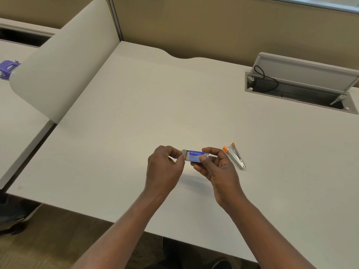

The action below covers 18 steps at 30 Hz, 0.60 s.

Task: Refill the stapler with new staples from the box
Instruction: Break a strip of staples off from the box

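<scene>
The box (195,156), a small blue carton with white lettering, is held just above the counter (136,113) between both hands, near the middle of its near half. The right grip (217,167) grasps the box's right end, thumb pressed on the top face and fingers curled beneath it. The left grip (165,167) pinches the grey tray (185,152) that sticks out a little from the box's left end, thumb and forefinger closed on it and the other fingers curled below. The box lies roughly level, its long side running left to right. Whether staples sit in the exposed bit of tray is too small to tell. The stapler (234,155) lies on the counter just right of the right grip, apart from it and untouched. It is opened out, its two metal arms spread in a narrow V, joined at the near end, each far end tipped with orange. Farther back on the right, a grey hatch (299,84) set into the counter stands with its lid tilted up, and a black cable (266,78) loops out of the slot. A pale rounded divider (64,65) rises along the counter's left edge, and beyond it a purple punch (7,68) rests on the next counter, partly hidden by the divider.
</scene>
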{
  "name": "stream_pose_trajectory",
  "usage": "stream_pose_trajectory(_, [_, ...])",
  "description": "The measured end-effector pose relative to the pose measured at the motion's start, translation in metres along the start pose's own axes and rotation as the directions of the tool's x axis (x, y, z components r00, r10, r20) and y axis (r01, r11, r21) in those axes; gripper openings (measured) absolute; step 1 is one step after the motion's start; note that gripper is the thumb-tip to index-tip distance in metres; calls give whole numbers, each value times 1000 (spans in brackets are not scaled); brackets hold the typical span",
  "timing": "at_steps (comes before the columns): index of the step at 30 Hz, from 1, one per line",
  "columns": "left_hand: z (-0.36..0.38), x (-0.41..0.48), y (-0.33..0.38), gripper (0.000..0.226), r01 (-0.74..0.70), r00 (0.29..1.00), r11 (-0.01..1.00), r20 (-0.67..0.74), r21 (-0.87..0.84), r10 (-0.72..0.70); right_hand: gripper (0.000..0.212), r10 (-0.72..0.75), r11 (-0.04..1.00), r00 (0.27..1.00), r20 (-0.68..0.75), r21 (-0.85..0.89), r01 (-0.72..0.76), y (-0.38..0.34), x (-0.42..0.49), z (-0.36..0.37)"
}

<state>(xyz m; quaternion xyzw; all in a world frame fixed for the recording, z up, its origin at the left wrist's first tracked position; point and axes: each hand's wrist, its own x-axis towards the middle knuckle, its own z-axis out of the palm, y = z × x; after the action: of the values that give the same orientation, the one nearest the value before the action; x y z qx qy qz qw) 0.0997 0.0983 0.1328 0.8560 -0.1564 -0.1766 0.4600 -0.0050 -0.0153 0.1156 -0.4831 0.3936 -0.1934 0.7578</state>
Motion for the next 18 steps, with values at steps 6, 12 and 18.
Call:
stream_pose_trajectory(6, [-2,-2,-1,10,42,999,996,-1,-81,-42,15,1,1000,1000,-7,6,-1,0,-1,0])
stream_pose_trajectory(12, [-4,-3,-1,20,18,998,987,-51,-162,-26,14,11,1000,1000,-6,12,-11,1,-1,0])
stream_pose_trajectory(18, [-8,-5,2,7,-93,996,981,-23,-173,91,15,16,1000,1000,-8,13,-16,1,0,0])
